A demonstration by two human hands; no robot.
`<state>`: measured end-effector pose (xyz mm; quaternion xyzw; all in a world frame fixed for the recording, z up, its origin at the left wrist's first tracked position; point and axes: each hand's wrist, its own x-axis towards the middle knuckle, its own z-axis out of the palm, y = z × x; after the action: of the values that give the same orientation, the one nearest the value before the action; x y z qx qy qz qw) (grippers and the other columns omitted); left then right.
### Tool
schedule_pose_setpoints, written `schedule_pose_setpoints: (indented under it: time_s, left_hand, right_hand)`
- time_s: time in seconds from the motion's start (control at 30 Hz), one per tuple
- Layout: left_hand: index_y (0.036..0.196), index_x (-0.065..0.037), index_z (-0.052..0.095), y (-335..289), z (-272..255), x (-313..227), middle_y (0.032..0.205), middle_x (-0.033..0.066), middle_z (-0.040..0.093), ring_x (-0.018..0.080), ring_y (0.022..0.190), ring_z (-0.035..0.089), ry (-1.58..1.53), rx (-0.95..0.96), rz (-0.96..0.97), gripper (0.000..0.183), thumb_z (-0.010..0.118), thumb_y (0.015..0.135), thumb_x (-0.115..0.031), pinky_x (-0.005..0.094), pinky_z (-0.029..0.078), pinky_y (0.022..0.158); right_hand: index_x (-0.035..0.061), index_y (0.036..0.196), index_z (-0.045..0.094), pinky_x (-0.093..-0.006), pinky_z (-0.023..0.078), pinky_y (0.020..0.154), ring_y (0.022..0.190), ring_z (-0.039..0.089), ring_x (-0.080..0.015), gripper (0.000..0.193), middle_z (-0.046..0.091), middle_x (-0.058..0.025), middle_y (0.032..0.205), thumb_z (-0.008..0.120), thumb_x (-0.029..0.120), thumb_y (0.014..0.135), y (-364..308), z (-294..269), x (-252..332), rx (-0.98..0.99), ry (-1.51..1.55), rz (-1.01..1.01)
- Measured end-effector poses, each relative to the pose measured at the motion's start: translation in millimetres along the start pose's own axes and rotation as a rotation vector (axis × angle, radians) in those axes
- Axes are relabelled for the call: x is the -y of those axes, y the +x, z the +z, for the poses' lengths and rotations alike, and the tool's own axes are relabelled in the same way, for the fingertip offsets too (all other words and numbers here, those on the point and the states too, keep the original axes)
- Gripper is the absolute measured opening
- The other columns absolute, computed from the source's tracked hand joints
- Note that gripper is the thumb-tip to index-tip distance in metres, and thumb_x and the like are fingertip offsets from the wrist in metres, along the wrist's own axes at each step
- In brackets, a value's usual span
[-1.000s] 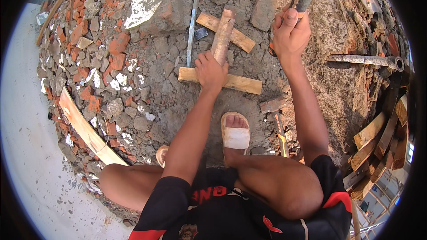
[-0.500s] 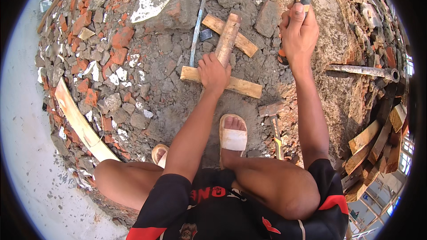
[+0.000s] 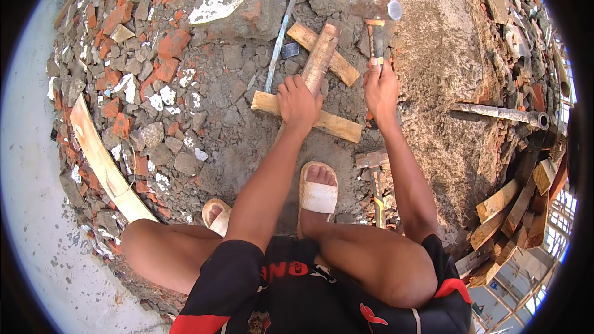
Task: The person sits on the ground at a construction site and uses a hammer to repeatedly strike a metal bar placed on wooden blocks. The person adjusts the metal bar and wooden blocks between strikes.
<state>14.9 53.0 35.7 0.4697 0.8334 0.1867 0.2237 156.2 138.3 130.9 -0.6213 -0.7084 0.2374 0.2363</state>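
Observation:
My left hand [image 3: 298, 104] is closed around a length of wood [image 3: 322, 55] that lies slantwise over two short wooden slats. One slat [image 3: 340, 126] is beside the hand; the other slat [image 3: 345, 69] crosses under the wood's far end. In my right hand [image 3: 380, 91] is a hammer [image 3: 377, 43] with a heavy steel head and a dark grip, held up to the right of the wood with its head farthest from me. The head is apart from the wood. A second hammer [image 3: 377, 188] lies on the ground near my right foot.
Broken brick and concrete rubble [image 3: 167, 74] covers the ground on the left. A bluish metal rod [image 3: 286, 25] lies beyond my left hand. To the right are a metal pipe [image 3: 504, 113] and stacked wood pieces [image 3: 513, 210]. A pale plank [image 3: 105, 154] lies at the left.
My right hand and its hammer have come down and to the left, bringing the hammer's head into view. My left hand stays on the wood.

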Motion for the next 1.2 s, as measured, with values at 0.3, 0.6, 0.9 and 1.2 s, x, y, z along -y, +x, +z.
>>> schedule_pose_setpoints:
  time_s: [0.3,0.6,0.9,1.2]
  left_hand:
    - [0.124,-0.002,0.051,-10.2,2.8,-1.3,0.123,0.0133,0.052,0.0313,0.116,0.05,0.026,0.032,-0.017,0.065,0.08,0.081,-0.041,0.0429,0.042,0.099]
    - [0.122,-0.002,0.053,1.5,0.5,-8.4,0.122,0.0133,0.052,0.0313,0.116,0.049,0.004,0.006,0.001,0.062,0.079,0.081,-0.04,0.0434,0.042,0.099]
    - [0.122,-0.002,0.052,-8.7,1.1,5.8,0.122,0.013,0.052,0.0306,0.115,0.05,0.018,0.008,-0.035,0.063,0.08,0.081,-0.04,0.0432,0.042,0.098]
    - [0.127,0.0,0.052,-8.0,2.1,1.3,0.126,0.0161,0.051,0.0346,0.117,0.049,-0.012,0.043,-0.026,0.064,0.078,0.081,-0.037,0.0468,0.042,0.099]
  right_hand:
    - [0.001,0.103,0.055,-0.034,0.049,0.058,0.062,0.065,-0.0237,0.048,0.063,-0.0133,0.069,0.052,0.048,0.104,-4.6,5.2,-29.3,-0.211,0.352,-0.273]
    - [0.0023,0.096,0.063,-0.0514,0.051,0.069,0.077,0.071,-0.0405,0.046,0.069,-0.0203,0.078,0.044,0.043,0.107,4.3,5.2,-22.9,0.036,-0.042,0.022]
    - [0.0004,0.088,0.054,-0.0285,0.044,0.05,0.056,0.056,-0.0146,0.061,0.059,-0.0081,0.069,0.044,0.058,0.104,4.4,-32.8,31.4,-0.104,0.724,-0.213]
    - [0.0017,0.083,0.058,-0.0429,0.049,0.068,0.066,0.06,-0.0292,0.068,0.056,-0.0127,0.064,0.031,0.059,0.107,-10.5,23.1,-54.4,0.277,0.102,0.216]
